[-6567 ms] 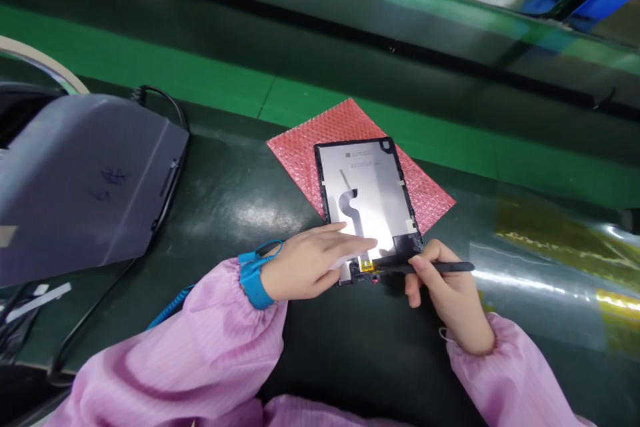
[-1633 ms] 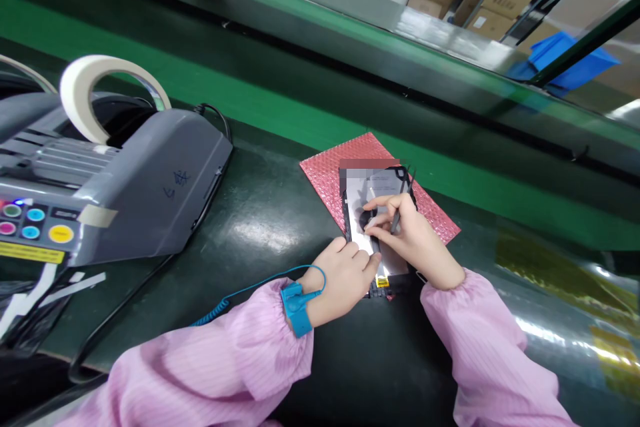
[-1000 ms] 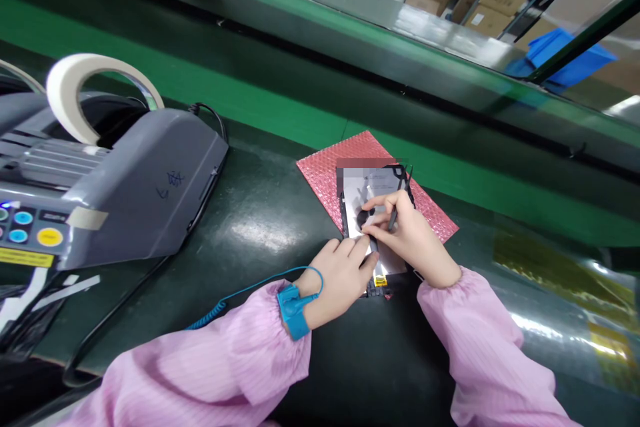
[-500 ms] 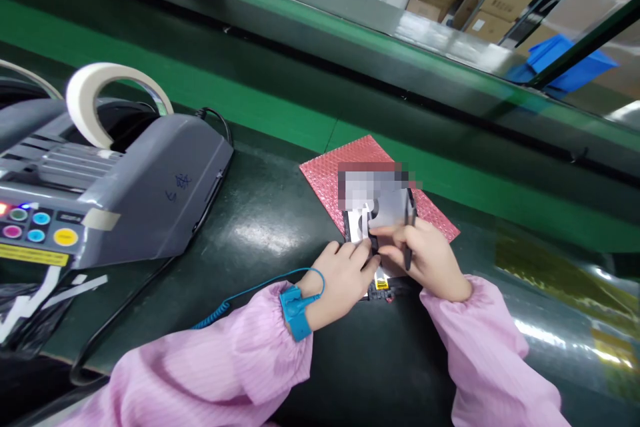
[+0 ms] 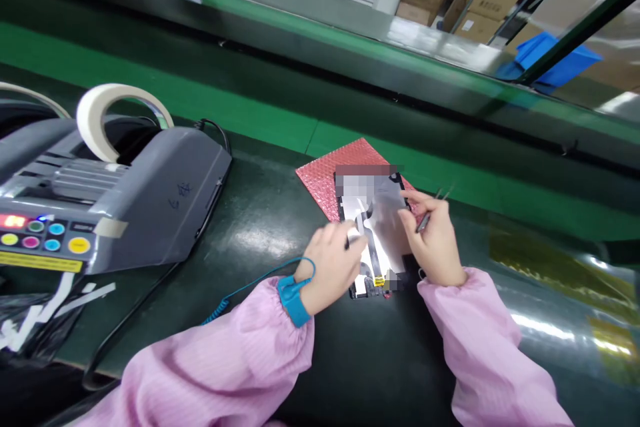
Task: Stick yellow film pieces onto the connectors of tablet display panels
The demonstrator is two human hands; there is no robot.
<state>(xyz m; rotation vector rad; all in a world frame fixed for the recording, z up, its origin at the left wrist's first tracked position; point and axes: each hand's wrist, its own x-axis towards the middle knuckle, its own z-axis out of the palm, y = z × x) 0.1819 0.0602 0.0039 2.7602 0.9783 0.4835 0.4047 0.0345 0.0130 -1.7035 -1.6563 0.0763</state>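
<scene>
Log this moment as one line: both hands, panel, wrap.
left hand: over panel, contact unclear | right hand: holding dark tweezers | panel: partly on red bubble wrap | blue band: left wrist

Panel [image 5: 393, 237] partly on a sheet [image 5: 320, 180], on the bench [image 5: 260, 210], a hand at either side.
The sheet lies under the panel's far part and sticks out past its far and left edges; the panel's near end reaches beyond it. Along the panel a flex [image 5: 372, 248] runs to the near edge. The left hand [image 5: 333, 263] is over the panel's near left part, the right hand [image 5: 434, 240] by its right edge with tweezers [image 5: 423, 221] in its grip. Well left stands a dispenser [image 5: 175, 203], a tape roll [image 5: 91, 123] at its top, strips [image 5: 85, 300] on its near side. Boxes [image 5: 485, 1] are far right, behind the bench.
</scene>
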